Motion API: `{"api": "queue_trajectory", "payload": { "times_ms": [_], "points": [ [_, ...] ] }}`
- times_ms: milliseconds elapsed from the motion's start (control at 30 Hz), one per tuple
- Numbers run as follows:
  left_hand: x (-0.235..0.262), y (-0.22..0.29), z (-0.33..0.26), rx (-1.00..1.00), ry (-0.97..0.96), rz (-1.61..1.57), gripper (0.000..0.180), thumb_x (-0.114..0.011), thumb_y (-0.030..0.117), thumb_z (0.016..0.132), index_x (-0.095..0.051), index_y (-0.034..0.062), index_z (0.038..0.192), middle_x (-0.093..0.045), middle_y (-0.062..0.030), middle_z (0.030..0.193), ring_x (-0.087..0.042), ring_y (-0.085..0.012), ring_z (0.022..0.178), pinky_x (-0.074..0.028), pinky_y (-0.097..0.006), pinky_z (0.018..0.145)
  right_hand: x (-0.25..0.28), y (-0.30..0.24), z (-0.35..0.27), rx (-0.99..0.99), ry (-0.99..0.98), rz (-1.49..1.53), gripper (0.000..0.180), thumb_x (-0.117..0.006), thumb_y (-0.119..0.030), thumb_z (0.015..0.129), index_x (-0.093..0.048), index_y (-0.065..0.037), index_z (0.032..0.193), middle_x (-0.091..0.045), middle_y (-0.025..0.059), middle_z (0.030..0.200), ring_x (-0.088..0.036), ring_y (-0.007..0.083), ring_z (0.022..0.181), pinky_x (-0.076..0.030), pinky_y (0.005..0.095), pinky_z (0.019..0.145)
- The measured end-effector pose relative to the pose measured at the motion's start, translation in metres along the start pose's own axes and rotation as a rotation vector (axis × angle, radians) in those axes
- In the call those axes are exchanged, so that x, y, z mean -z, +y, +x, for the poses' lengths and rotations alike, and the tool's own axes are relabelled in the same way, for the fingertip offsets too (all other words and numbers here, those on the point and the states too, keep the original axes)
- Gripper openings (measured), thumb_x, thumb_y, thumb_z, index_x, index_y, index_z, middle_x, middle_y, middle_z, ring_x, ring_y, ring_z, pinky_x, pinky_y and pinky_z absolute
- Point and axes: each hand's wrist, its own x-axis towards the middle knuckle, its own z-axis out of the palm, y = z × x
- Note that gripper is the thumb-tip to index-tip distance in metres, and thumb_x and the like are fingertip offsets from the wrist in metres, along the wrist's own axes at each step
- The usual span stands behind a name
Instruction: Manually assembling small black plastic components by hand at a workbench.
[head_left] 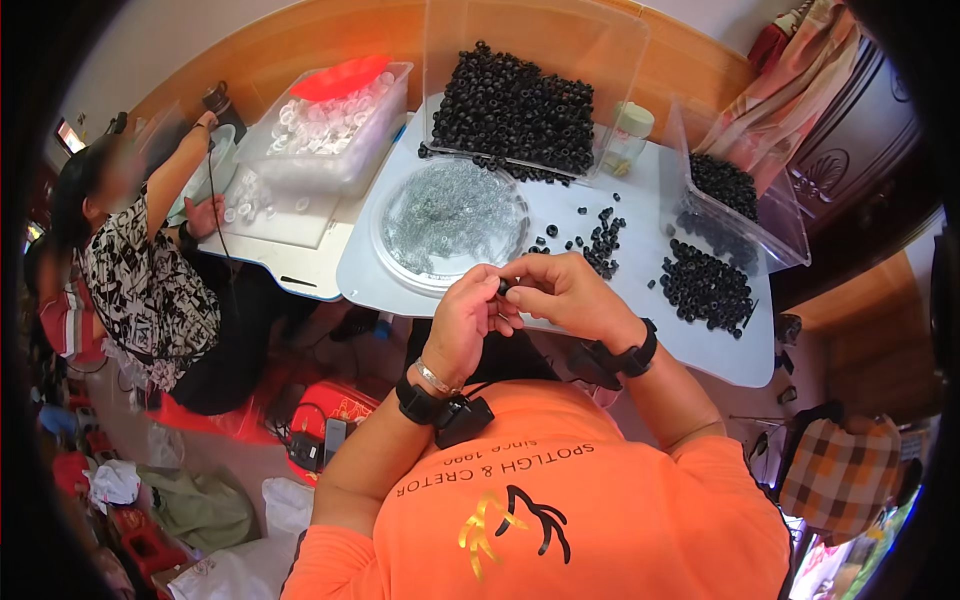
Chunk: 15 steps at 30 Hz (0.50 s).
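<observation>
Pinched between fingertips of both hands, left hand [468,322] and right hand [562,292], small black ring [503,288], just over near edge of white surface [650,200]

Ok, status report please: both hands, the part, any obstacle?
Left hand and right hand together pinch one small black ring. Held above round tray of clear rings. Nothing in the way.
</observation>
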Motion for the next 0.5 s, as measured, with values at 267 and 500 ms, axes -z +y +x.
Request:
{"api": "queue_trajectory", "payload": {
  "times_ms": [267, 500],
  "points": [
    [0.009, -0.007, -0.002, -0.075, 0.02, -0.05, 0.028, -0.037, 0.024, 0.1, -0.054, 0.0021, 0.098, -0.056, -0.0065, 0.077, -0.055, -0.0156, 0.063, -0.046, -0.026, 0.059, -0.024, 0.006, 0.002, 0.182, 0.258, -0.209, 0.018, -0.056, 0.001, 0.088, -0.062, 0.006, 0.104, -0.065, 0.0055, 0.071, -0.061, 0.009, 0.062, -0.05, 0.0235, 0.058],
    [0.004, -0.009, -0.003, -0.042, 0.048, -0.058, 0.028, -0.037, 0.026, 0.101, -0.053, 0.0039, 0.094, -0.053, -0.0053, 0.073, -0.054, -0.0155, 0.062, -0.044, -0.026, 0.058, -0.029, 0.005, 0.001, 0.146, 0.249, -0.076, 0.012, -0.055, 0.0, 0.088, -0.062, 0.006, 0.097, -0.064, 0.0061, 0.068, -0.061, 0.0092, 0.06, -0.05, 0.0233, 0.056]
  ]
}}
